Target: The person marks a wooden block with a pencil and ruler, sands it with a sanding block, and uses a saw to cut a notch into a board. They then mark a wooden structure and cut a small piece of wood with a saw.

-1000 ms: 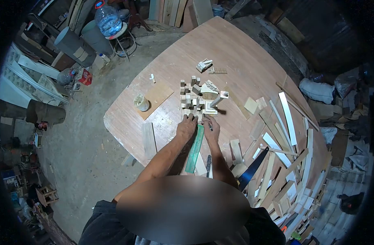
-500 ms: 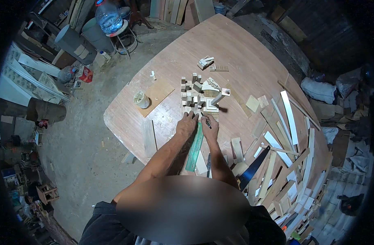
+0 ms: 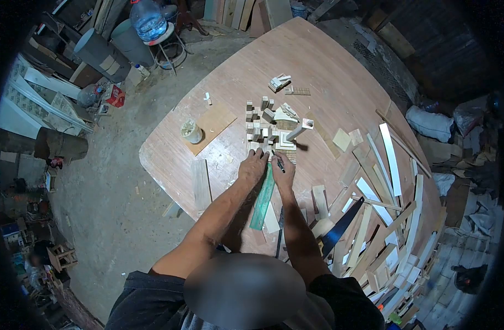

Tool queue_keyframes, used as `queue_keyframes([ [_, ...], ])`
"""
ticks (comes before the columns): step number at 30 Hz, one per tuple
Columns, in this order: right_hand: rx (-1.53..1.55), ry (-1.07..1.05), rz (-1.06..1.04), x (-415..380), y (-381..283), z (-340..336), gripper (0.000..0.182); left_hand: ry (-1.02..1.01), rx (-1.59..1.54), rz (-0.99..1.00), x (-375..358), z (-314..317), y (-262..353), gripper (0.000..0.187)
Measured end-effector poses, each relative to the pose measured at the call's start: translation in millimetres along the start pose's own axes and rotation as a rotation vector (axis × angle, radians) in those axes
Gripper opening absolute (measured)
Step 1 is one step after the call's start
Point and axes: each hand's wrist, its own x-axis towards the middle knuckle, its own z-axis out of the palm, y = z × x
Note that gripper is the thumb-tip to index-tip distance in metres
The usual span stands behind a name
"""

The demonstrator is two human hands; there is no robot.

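Note:
A green see-through ruler (image 3: pixel 262 203) lies lengthwise on the table, with its far end between my hands. My left hand (image 3: pixel 253 164) is closed at that end, its fingertips pressed down at the near edge of a wooden model (image 3: pixel 269 127). A dark pen (image 3: pixel 280 165) is gripped in my right hand (image 3: pixel 285 175), its tip close to the left fingertips. Small upright blocks, an arch and a leaning square tower (image 3: pixel 300 131) make up the model. What lies under the fingertips is partly hidden.
A jar (image 3: pixel 191 132) stands on a thin board (image 3: pixel 216 125) at the left. Beyond the model sits a small wooden piece (image 3: pixel 279 82). To the right are a handsaw (image 3: pixel 343 228) and many wood strips (image 3: pixel 389 159). A plank (image 3: pixel 201 184) lies left of my forearm.
The view has shifted slightly and my head has moved a little. Both hands, the pen and the ruler stay in nearly the same place.

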Motion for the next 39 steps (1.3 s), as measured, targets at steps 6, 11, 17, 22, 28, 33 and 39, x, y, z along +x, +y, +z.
queue_keyframes([
  [6, -0.006, -0.034, 0.051, 1.0, 1.7, -0.6, 0.027, 0.037, 0.024, 0.013, 2.3, 3.5, -1.1, 0.046],
  [11, -0.026, -0.021, 0.031, -0.3, -0.1, -2.2, 0.026, 0.015, 0.077, 0.026, 3.3, 5.6, -1.1, 0.046],
  [17, -0.038, -0.008, -0.005, 1.1, 5.6, 0.0, 0.025, 0.028, 0.06, 0.024, 3.2, 7.5, -2.0, 0.046],
  [22, -0.046, -0.022, -0.001, 2.0, 2.5, -2.5, 0.023, -0.002, 0.028, 0.004, 0.0, -1.3, 0.6, 0.045],
  [28, -0.016, 0.1, 0.083, -17.7, 3.4, -23.2, 0.027, 0.044, -0.016, 0.001, -3.3, -0.5, 1.4, 0.043],
  [33, -0.42, 0.071, 0.015, -72.2, -27.3, -18.5, 0.028, 0.225, -0.055, 0.028, 12.1, 12.9, -2.0, 0.03],
  [39, -0.121, 0.117, 0.022, -75.4, -11.8, -12.0, 0.031, 0.25, -0.132, 0.092, 24.1, 17.7, -5.3, 0.02],
])
